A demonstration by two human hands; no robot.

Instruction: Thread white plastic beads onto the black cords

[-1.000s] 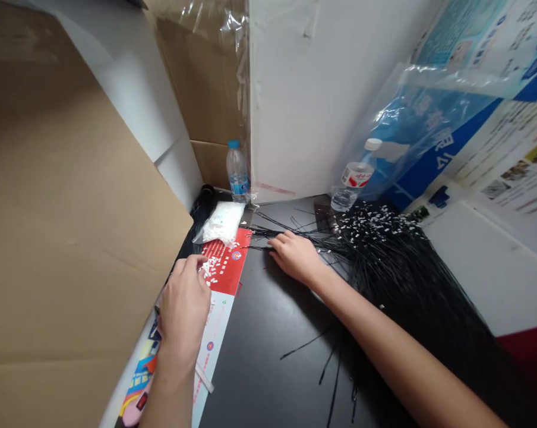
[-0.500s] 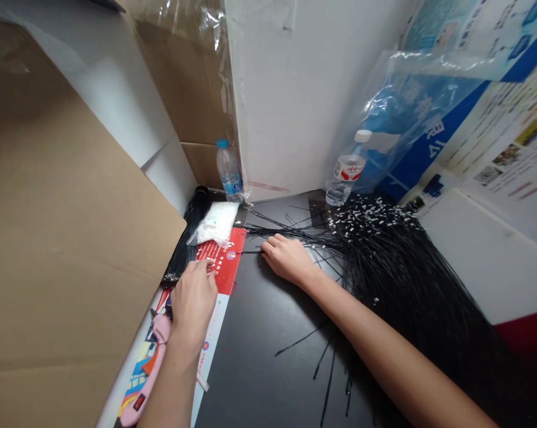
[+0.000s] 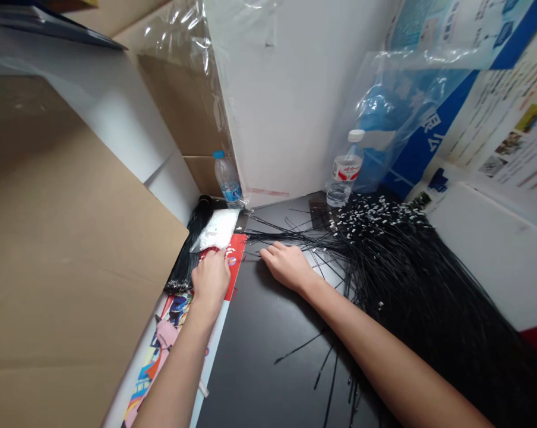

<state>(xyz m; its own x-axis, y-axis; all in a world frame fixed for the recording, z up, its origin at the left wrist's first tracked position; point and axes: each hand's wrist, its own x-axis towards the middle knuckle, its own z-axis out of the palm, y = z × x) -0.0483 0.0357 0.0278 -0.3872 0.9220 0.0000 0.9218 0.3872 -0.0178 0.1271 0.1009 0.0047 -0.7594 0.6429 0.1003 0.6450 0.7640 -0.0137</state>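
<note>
The right hand (image 3: 286,267) is laid open on black cable ties (image 3: 397,279); at its nine o'clock, the left hand (image 3: 210,282), grip unclear, is placed beside a bag of white pellets (image 3: 215,230).

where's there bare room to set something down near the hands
Bare black tabletop lies below the right hand, bordered by the red-and-white printed sheet and stray black cable ties. Crowded: rightward, where ties pile with white bits.
</note>
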